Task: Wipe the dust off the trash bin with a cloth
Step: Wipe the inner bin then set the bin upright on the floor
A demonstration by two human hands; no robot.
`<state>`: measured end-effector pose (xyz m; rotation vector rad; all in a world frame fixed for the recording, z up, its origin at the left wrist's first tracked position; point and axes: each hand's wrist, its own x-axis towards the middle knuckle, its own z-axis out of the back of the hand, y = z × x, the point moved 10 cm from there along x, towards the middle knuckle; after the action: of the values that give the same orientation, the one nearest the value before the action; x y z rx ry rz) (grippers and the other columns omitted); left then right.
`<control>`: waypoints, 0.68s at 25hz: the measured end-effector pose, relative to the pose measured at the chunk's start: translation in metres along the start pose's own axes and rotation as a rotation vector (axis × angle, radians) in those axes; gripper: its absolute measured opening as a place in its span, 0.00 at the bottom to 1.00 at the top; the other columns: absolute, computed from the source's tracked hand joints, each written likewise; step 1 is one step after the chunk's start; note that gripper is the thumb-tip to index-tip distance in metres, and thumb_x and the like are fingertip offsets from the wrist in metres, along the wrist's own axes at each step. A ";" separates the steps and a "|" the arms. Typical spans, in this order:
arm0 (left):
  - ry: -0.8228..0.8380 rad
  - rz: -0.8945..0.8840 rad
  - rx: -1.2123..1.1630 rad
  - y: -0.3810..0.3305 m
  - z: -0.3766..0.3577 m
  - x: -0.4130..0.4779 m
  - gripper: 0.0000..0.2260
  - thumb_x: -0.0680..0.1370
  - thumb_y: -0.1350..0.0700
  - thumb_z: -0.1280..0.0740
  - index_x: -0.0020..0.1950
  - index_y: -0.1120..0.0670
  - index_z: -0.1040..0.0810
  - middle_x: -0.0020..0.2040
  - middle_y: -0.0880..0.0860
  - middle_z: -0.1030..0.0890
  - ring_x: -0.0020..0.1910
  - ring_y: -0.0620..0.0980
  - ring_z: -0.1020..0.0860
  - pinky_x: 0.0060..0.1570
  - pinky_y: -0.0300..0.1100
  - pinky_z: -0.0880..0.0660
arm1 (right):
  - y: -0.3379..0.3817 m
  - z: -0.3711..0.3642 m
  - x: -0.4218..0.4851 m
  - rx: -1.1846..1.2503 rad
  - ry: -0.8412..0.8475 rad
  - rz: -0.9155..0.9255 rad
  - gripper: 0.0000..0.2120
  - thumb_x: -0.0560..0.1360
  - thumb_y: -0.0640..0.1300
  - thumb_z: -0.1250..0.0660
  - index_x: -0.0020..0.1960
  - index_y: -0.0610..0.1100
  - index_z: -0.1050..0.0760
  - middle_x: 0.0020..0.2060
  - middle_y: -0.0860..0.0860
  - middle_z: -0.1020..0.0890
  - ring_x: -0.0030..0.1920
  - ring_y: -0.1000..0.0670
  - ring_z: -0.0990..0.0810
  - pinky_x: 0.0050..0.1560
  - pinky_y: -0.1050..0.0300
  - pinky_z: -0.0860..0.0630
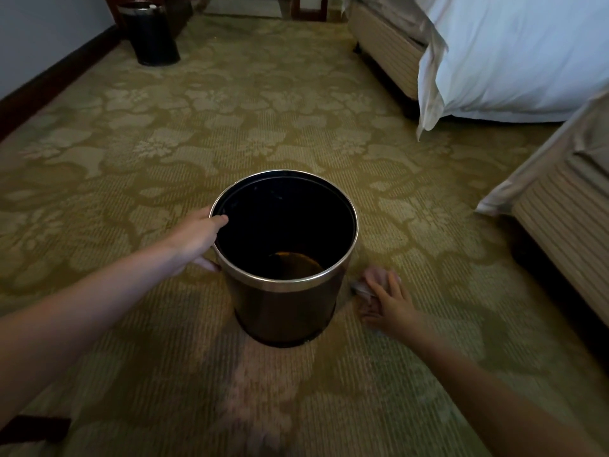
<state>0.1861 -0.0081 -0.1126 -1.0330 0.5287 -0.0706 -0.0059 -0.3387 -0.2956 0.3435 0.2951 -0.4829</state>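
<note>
the left hand [194,239] clamps the trash bin [283,308] rim; the right hand [392,306], fingers spread on the cloth [370,280], should bunch it firmly before wiping.

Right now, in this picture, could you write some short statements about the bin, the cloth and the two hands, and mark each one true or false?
1. The left hand holds the rim of the bin. True.
2. The right hand rests on the cloth. True.
3. The cloth lies inside the bin. False: it lies on the carpet, to the right of the bin.
4. The bin lies on its side. False: it stands upright.
5. A second bin stands far off by the wall. True.
</note>
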 end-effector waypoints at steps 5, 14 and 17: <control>-0.038 -0.013 0.000 -0.004 -0.002 0.000 0.14 0.84 0.54 0.45 0.66 0.56 0.27 0.56 0.59 0.21 0.55 0.61 0.22 0.36 0.51 0.21 | 0.036 0.051 -0.048 0.521 -0.430 0.033 0.37 0.71 0.71 0.38 0.75 0.54 0.37 0.74 0.46 0.35 0.74 0.43 0.36 0.70 0.40 0.34; -0.093 0.009 0.014 -0.005 0.019 0.001 0.14 0.83 0.56 0.45 0.65 0.57 0.26 0.53 0.59 0.23 0.50 0.60 0.23 0.32 0.49 0.22 | 0.141 -0.024 -0.056 1.687 0.216 -0.188 0.22 0.79 0.65 0.46 0.68 0.58 0.30 0.70 0.51 0.29 0.70 0.40 0.31 0.66 0.38 0.29; -0.209 0.059 -0.016 0.013 0.063 0.005 0.14 0.83 0.57 0.44 0.65 0.59 0.27 0.49 0.60 0.23 0.40 0.57 0.23 0.21 0.48 0.22 | 0.181 -0.027 -0.036 1.663 0.308 -0.194 0.17 0.79 0.66 0.46 0.61 0.60 0.28 0.67 0.51 0.28 0.70 0.39 0.31 0.65 0.39 0.28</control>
<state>0.2166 0.0475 -0.1007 -1.0260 0.3700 0.0935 0.0487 -0.1640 -0.2620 2.0335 0.1589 -0.7900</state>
